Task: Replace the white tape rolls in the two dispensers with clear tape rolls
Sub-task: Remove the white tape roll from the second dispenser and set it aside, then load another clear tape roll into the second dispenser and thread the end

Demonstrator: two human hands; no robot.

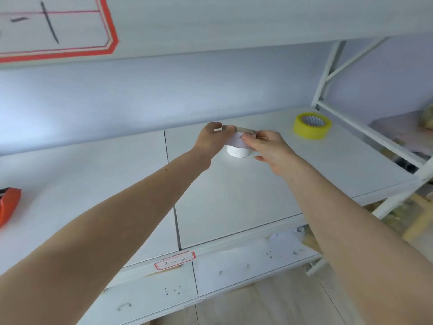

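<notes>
White tape roll (237, 150) flat on the white shelf (234, 195), core axis upright, directly under and between both hands — touching or nearly touching them. Left hand (210, 139) curled, thumb and fingers pinched on one end of a short pale strip (243, 130); right hand (269, 146) pinched on the other end, remaining fingers loosely spread. Probably the roll's loose end being peeled or pressed down, though whether still attached cannot be told. Strip's long axis left to right, hand to hand, just above the roll. Both hands about equally near the roll. Yellowish clear tape roll (312, 125) well apart on the right — nearer the right hand, the likelier reach. Orange object (9, 202) at far left edge, possibly a dispenser.
</notes>
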